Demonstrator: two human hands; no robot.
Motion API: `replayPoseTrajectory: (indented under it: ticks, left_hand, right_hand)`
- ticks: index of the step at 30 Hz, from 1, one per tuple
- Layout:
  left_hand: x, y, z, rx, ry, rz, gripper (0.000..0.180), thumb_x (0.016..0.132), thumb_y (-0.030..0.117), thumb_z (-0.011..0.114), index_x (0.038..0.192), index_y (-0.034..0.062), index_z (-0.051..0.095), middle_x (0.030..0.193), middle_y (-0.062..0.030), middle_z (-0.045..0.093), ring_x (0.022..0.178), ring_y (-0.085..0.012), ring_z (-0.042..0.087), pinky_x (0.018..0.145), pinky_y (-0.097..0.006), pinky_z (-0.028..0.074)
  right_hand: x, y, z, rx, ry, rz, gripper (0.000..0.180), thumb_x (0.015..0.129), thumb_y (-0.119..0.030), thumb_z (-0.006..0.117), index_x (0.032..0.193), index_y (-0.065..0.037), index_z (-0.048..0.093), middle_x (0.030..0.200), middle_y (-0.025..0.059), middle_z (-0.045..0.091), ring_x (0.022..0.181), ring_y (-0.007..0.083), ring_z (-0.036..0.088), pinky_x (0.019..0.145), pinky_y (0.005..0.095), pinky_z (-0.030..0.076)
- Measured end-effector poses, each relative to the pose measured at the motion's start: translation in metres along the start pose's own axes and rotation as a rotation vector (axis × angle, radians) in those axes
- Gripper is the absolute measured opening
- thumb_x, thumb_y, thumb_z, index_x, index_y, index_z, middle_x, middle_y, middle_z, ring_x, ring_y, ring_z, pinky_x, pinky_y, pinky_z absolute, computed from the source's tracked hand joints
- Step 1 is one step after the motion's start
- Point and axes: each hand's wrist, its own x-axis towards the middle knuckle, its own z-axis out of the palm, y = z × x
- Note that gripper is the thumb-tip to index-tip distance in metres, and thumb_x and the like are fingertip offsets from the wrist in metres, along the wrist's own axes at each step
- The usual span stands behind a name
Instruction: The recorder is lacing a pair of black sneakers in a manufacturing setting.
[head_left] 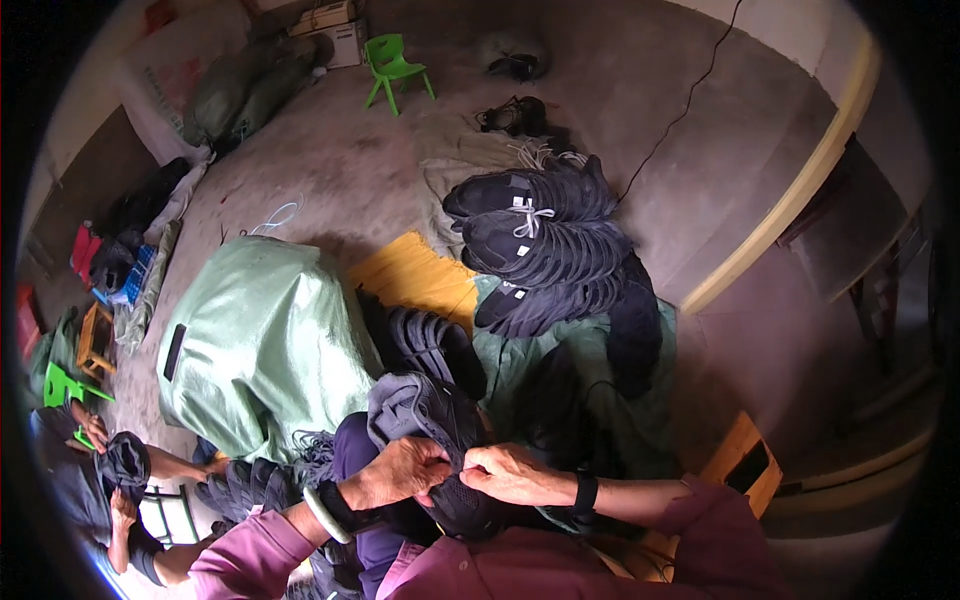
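Note:
A dark grey fabric shoe upper [425, 405] lies across my lap, its opening toward the far side. My left hand [402, 472] grips it from the left, fingers bent and pinched together near its middle. From the right, my right hand [518, 475] meets the left at the fingertips, closed in a pinch over the upper. Whatever fine piece sits between the right fingertips is too small to make out. Just beyond is a nested row of dark uppers [430, 340]. Loose dark laces [318, 452] lie left of my lap.
Stacked black uppers [540, 235], some tied with white lace, stand ahead beside a yellow sack [420, 275]. A bulging pale green sack [265, 340] is at left. A co-worker's hands [122, 505] hold a dark piece at far left. A green chair [392, 65] stands farther off.

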Motion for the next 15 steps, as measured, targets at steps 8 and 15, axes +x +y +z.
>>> replayPoseTrajectory:
  ticks: [8,15]
  left_hand:
    - [-0.002,0.018,0.005,0.313,0.040,-0.071,0.022,0.097,0.015,0.067,0.098,-0.0065,0.065,0.078,-0.0129,0.067,0.066,-0.0238,0.072,0.060,-0.036,0.061]
    - [-0.024,0.015,0.021,1.280,0.236,0.392,0.015,0.086,0.009,0.064,0.097,-0.0004,0.058,0.078,-0.0181,0.068,0.071,-0.0335,0.072,0.058,-0.043,0.056]
  right_hand:
    - [0.009,-0.002,-0.008,-0.069,-0.101,0.038,0.029,0.095,-0.029,0.061,0.098,-0.001,0.071,0.087,0.0215,0.073,0.084,0.0384,0.072,0.076,0.0478,0.054]
    - [0.006,0.000,-0.005,-0.105,-0.169,-0.078,0.037,0.102,-0.033,0.055,0.099,0.003,0.066,0.082,0.0230,0.067,0.079,0.0367,0.069,0.075,0.0466,0.051]
